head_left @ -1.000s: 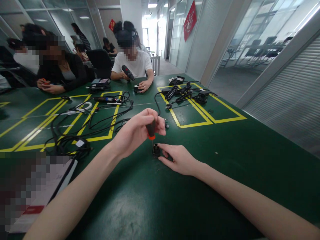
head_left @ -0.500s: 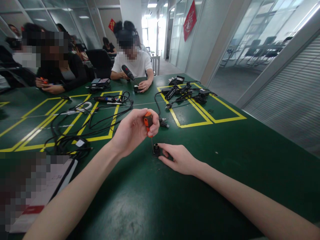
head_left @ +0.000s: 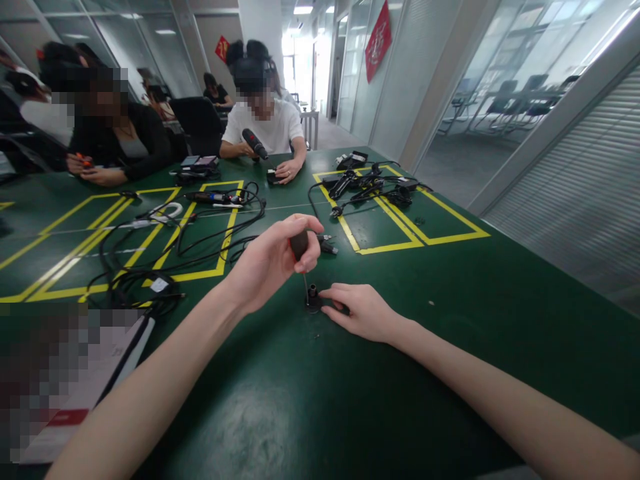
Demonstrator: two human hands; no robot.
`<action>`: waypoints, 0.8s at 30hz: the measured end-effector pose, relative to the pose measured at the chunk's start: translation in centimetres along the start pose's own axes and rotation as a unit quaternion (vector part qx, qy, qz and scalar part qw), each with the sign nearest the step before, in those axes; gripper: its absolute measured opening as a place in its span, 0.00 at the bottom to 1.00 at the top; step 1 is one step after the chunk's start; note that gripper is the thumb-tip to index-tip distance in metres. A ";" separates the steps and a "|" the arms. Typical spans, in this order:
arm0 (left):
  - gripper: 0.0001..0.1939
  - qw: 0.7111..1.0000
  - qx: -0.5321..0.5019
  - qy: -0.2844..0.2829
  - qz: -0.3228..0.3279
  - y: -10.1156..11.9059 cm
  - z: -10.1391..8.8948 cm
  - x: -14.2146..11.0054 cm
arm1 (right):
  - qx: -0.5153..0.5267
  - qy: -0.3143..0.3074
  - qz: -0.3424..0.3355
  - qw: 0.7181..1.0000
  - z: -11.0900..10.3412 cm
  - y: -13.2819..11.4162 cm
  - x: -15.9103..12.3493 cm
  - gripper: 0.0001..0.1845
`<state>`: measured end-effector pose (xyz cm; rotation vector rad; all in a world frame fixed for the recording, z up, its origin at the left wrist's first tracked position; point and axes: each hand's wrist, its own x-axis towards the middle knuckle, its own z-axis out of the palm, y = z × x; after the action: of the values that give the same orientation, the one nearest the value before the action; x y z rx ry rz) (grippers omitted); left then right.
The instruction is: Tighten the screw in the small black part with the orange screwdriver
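Observation:
My left hand is closed round the orange-and-black handle of a screwdriver. Its thin metal shaft points down, the tip at the left side of a small black round part with a raised hollow post, which sits on the green table. My right hand lies low to the table on the other side. Its thumb and index finger are bent against the right edge of that part, the other fingers curled under. Exactly where the screwdriver tip seats is too small to make out.
Black cables lie coiled on the left, and more cables and adapters at the back right, over yellow tape outlines. A booklet is at the near left. Across the table a co-worker holds a power drill; another sits further left.
The screwdriver handle has tilted and turned in my left hand, the index finger now reaching over its top. My right fingers have shifted slightly at the black part.

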<state>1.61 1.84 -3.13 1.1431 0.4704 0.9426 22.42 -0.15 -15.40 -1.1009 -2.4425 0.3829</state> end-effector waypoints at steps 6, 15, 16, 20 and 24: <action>0.15 1.000 -0.027 -0.005 -0.008 0.1 -0.3 0.2 | -0.003 -0.002 -0.030 1.000 -0.2 0.9 -0.2 0.11; 0.11 1.000 0.005 0.009 0.006 -0.3 -0.1 0.1 | 0.002 0.020 -0.054 0.998 0.1 0.9 -0.2 0.10; 0.12 1.000 0.002 0.008 0.006 -0.3 -0.1 0.1 | 0.003 0.022 -0.056 0.998 0.1 0.9 -0.2 0.09; 0.13 1.000 -0.001 -0.002 0.005 -0.4 -0.1 0.0 | 0.006 0.025 -0.069 0.997 0.0 0.9 -0.3 0.09; 0.14 1.000 -0.001 -0.005 0.001 -0.4 -0.2 0.0 | 0.010 0.026 -0.082 0.996 0.1 0.9 -0.3 0.08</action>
<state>1.65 1.92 -3.52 1.1462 0.4597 0.9389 23.15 0.15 -15.91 -0.8840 -2.4557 0.3221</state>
